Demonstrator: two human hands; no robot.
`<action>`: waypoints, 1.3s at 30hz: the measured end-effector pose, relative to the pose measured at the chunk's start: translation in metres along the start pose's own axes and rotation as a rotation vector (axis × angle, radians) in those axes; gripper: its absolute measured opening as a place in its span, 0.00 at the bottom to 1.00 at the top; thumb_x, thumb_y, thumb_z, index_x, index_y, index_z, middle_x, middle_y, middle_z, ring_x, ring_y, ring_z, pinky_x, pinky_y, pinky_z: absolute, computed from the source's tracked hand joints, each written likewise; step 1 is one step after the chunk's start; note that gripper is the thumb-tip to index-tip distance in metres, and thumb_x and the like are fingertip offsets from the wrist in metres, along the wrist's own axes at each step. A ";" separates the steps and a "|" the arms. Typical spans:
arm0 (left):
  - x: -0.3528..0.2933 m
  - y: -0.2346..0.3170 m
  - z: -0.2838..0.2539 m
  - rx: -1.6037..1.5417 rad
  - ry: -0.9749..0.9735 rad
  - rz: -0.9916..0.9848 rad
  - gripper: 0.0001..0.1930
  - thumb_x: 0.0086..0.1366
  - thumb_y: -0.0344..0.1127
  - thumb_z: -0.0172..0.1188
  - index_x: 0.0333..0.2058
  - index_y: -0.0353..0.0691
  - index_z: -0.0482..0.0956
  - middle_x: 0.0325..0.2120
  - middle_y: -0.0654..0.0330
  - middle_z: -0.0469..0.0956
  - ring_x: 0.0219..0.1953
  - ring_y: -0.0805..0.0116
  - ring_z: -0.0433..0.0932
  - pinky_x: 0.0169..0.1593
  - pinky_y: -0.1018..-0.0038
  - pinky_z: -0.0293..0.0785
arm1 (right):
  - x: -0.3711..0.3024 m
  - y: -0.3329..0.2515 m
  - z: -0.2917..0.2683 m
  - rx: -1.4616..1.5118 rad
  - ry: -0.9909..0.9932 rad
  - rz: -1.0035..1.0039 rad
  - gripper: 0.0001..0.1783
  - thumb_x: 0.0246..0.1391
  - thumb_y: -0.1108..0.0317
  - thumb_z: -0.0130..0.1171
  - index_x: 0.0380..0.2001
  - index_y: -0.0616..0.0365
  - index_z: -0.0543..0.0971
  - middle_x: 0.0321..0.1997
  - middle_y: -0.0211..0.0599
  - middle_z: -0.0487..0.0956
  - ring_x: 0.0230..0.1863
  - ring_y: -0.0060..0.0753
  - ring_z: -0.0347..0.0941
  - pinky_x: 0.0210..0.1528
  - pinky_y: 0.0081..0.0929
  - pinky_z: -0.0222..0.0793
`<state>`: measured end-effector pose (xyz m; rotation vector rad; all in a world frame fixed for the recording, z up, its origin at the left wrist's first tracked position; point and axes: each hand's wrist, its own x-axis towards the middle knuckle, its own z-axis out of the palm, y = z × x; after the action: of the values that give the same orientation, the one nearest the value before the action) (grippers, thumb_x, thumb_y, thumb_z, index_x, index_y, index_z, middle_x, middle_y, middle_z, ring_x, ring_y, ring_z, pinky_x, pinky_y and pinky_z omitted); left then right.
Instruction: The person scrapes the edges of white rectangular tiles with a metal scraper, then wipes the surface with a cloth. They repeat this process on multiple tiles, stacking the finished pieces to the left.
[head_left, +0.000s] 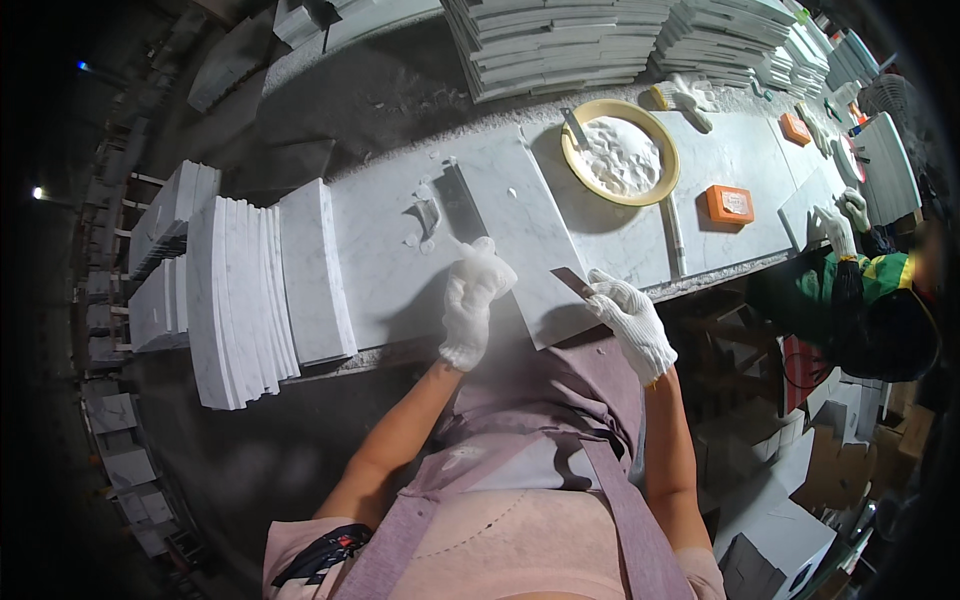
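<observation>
A grey-white marble tile (520,215) lies at a slant before me, its near end at my apron. My right hand (632,325), in a white knitted glove, is closed on a flat metal scraper blade (571,282) held over the tile's near right part. My left hand (468,308), gloved too, is closed beside the tile's left edge. Something whitish and blurred shows at its fingers; I cannot make out what it is. Beyond it, a crumpled translucent scrap (428,215) rests on the marble slab.
A yellow bowl (672,165) of white powder with a metal blade stands ahead right, near an orange box (730,204). Upright tiles (240,300) line the left; stacked slabs (560,45) stand at the back. A co-worker (880,300) in gloves is at the right.
</observation>
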<state>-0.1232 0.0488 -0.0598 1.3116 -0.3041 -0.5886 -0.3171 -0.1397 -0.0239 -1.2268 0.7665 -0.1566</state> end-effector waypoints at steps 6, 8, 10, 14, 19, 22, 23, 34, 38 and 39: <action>-0.005 0.007 0.007 -0.059 -0.046 -0.049 0.27 0.77 0.36 0.58 0.70 0.33 0.66 0.69 0.54 0.69 0.68 0.66 0.68 0.71 0.65 0.64 | -0.004 -0.012 0.007 -0.200 -0.063 -0.095 0.14 0.64 0.64 0.69 0.47 0.61 0.87 0.59 0.40 0.83 0.67 0.34 0.69 0.68 0.33 0.64; -0.005 0.011 0.006 -0.082 -0.041 -0.055 0.27 0.77 0.37 0.58 0.70 0.34 0.66 0.68 0.55 0.69 0.67 0.67 0.68 0.70 0.66 0.64 | -0.007 -0.014 0.010 -0.238 -0.067 -0.105 0.16 0.62 0.62 0.70 0.48 0.61 0.86 0.54 0.34 0.85 0.52 0.25 0.77 0.58 0.27 0.72; -0.006 0.013 0.005 -0.104 -0.061 -0.014 0.27 0.77 0.39 0.59 0.69 0.34 0.67 0.66 0.57 0.72 0.65 0.69 0.70 0.69 0.67 0.65 | -0.009 -0.014 0.012 -0.224 -0.076 -0.053 0.14 0.63 0.64 0.70 0.48 0.61 0.87 0.67 0.51 0.79 0.74 0.39 0.67 0.71 0.34 0.63; -0.001 0.016 0.000 -0.080 -0.034 -0.066 0.27 0.75 0.41 0.61 0.67 0.36 0.69 0.60 0.61 0.77 0.60 0.73 0.73 0.65 0.71 0.68 | -0.010 -0.010 0.012 -0.063 -0.073 -0.038 0.18 0.64 0.63 0.70 0.51 0.62 0.85 0.55 0.36 0.83 0.57 0.27 0.75 0.60 0.28 0.70; 0.011 0.019 -0.008 0.091 0.070 0.074 0.21 0.74 0.35 0.62 0.62 0.36 0.73 0.57 0.57 0.80 0.56 0.70 0.77 0.63 0.70 0.72 | -0.010 -0.012 0.002 0.399 0.102 -0.038 0.12 0.70 0.62 0.61 0.44 0.61 0.82 0.36 0.24 0.80 0.36 0.16 0.72 0.43 0.18 0.70; 0.014 0.017 -0.012 0.193 0.148 0.178 0.18 0.73 0.32 0.65 0.58 0.36 0.76 0.50 0.60 0.82 0.50 0.72 0.80 0.57 0.71 0.77 | -0.017 -0.014 -0.004 0.538 0.071 -0.029 0.10 0.72 0.60 0.58 0.43 0.56 0.78 0.34 0.25 0.78 0.32 0.17 0.69 0.37 0.16 0.68; 0.016 0.015 -0.014 0.239 0.161 0.212 0.18 0.72 0.31 0.65 0.58 0.36 0.76 0.50 0.60 0.82 0.50 0.72 0.80 0.57 0.71 0.77 | -0.019 -0.014 -0.005 0.529 0.027 -0.025 0.11 0.72 0.59 0.58 0.44 0.55 0.78 0.36 0.27 0.78 0.33 0.18 0.70 0.38 0.17 0.69; 0.046 -0.005 -0.022 0.523 0.255 0.285 0.24 0.69 0.34 0.69 0.60 0.36 0.73 0.49 0.60 0.80 0.51 0.71 0.79 0.57 0.71 0.76 | -0.007 -0.043 0.007 0.377 -0.111 -0.069 0.22 0.67 0.63 0.67 0.60 0.55 0.76 0.51 0.40 0.82 0.46 0.32 0.79 0.44 0.27 0.77; 0.043 0.001 -0.016 0.527 0.267 0.259 0.26 0.69 0.33 0.69 0.61 0.35 0.72 0.51 0.58 0.79 0.51 0.70 0.79 0.58 0.70 0.76 | 0.002 -0.056 0.025 0.158 -0.012 -0.079 0.29 0.68 0.70 0.60 0.71 0.54 0.71 0.46 0.33 0.80 0.37 0.20 0.73 0.35 0.16 0.71; 0.043 0.002 -0.016 0.550 0.265 0.299 0.26 0.69 0.33 0.70 0.62 0.34 0.72 0.51 0.57 0.79 0.51 0.69 0.79 0.58 0.70 0.76 | 0.009 -0.058 0.032 0.069 -0.009 -0.093 0.29 0.69 0.71 0.58 0.72 0.53 0.71 0.47 0.32 0.80 0.37 0.19 0.73 0.35 0.16 0.70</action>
<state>-0.0793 0.0377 -0.0665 1.8089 -0.4522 -0.0681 -0.2744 -0.1396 0.0274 -1.1969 0.6913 -0.2514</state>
